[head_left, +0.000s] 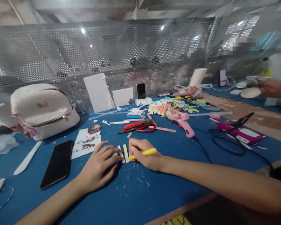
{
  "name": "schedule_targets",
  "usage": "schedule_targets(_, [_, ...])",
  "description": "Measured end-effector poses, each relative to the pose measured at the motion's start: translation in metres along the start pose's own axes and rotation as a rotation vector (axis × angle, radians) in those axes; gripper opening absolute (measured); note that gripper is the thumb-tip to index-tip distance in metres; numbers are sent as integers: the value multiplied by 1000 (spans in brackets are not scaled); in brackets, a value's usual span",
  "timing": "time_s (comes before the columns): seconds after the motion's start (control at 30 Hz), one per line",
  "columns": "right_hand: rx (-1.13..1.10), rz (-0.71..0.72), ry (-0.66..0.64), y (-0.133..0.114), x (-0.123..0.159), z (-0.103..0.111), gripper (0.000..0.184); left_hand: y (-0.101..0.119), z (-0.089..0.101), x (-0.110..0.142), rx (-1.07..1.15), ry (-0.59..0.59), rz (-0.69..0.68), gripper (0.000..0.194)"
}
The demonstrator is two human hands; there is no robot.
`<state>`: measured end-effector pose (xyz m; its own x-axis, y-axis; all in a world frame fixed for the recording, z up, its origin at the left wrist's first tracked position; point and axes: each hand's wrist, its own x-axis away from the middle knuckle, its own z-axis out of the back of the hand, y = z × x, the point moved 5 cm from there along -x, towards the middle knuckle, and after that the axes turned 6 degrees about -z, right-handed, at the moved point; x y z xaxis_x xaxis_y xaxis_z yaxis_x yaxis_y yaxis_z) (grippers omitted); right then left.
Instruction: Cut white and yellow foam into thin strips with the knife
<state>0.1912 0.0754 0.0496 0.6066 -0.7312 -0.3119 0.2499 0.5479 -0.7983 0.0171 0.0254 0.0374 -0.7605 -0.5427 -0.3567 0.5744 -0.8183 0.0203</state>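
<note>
We see a slim yellow knife [147, 152] lying slantwise just right of the small foam strips [123, 153], its tip down at them; the strips, white and pale yellow, lie flat side by side on the blue table

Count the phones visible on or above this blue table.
3: a black phone lying flat left of the left hand, one phone propped upright by the mesh screen, another upright far right. Clutter may hide more.
</note>
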Motion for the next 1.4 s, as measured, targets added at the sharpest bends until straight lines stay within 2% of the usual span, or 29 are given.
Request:
schedule_targets(0.27, [150, -18, 1, 10, 0, -6, 31, 0, -2, 1, 21, -24, -45, 34])
schedule_targets(0.47, [202, -4, -30, 8, -1, -8, 31, 2, 0, 0, 11, -13, -56, 35])
schedule_targets(0.77, [175, 5, -71, 8, -1, -9, 33, 2, -1, 1, -15, -23, -82, 47])
schedule_targets(0.93, [166, -15, -12, 12, -2, -6, 33, 2, 0, 1, -22, -18, -90, 47])
schedule_targets(1.1, [168, -21, -51, 13, -2, -8, 34, 3, 0, 0, -19, -23, -91, 48])
schedule_targets(1.4, [181, -42, -34, 14, -2, -8, 34, 2, -1, 1, -12, -22, -94, 50])
